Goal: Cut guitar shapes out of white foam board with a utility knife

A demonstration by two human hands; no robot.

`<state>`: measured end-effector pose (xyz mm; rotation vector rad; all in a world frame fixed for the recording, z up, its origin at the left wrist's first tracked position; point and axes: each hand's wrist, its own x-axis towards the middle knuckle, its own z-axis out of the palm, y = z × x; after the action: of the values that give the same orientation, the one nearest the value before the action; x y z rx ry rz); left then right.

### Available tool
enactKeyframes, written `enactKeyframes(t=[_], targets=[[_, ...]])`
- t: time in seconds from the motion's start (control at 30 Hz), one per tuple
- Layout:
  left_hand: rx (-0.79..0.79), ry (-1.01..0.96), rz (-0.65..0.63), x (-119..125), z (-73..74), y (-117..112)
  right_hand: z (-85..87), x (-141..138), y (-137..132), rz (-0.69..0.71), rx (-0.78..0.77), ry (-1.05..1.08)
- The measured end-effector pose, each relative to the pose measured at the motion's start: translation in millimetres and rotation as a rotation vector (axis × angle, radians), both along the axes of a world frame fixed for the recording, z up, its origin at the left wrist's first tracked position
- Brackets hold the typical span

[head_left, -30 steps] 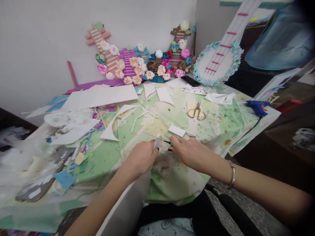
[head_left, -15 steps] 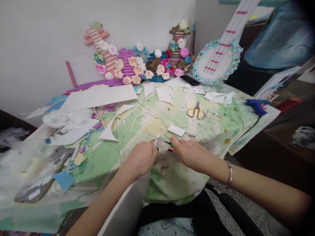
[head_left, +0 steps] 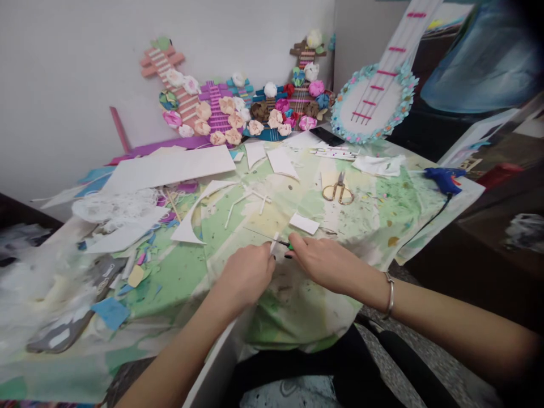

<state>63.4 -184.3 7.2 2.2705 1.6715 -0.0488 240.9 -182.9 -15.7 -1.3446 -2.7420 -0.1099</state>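
Note:
My left hand (head_left: 249,275) is closed round the upper end of a white board (head_left: 275,241) seen nearly edge-on. A larger white edge runs down below my left forearm; whether it is the same piece is partly hidden. My right hand (head_left: 325,265) grips a slim tool with a green and black handle (head_left: 290,246). A long thin metal shaft lies in line with it, passing at the board and showing on its far left side. Whether it goes through the board or behind it, I cannot tell. A small white rectangle (head_left: 304,224) lies just beyond my right hand.
Gold-handled scissors (head_left: 339,192) and a blue glue gun (head_left: 445,180) lie to the right. White offcuts (head_left: 187,224) and scraps cover the left. Flower-decorated instrument models (head_left: 219,113) and a white banjo-shaped one (head_left: 374,105) stand behind. A phone (head_left: 326,136) lies at the back.
The white board has turned more edge-on, and its lower part shows narrower below my left forearm. My right hand and the tool have shifted slightly left.

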Motion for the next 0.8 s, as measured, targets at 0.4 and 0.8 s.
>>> enactKeyframes(t=[0.4, 0.8], targets=[[-0.017, -0.08, 0.022, -4, -0.3, 3, -10.4, 9, 0, -0.019, -0.031, -0.006], [-0.016, -0.077, 0.025, -4, -1.9, 5, -3.9, 2, -1, -0.01, 0.006, -0.032]])
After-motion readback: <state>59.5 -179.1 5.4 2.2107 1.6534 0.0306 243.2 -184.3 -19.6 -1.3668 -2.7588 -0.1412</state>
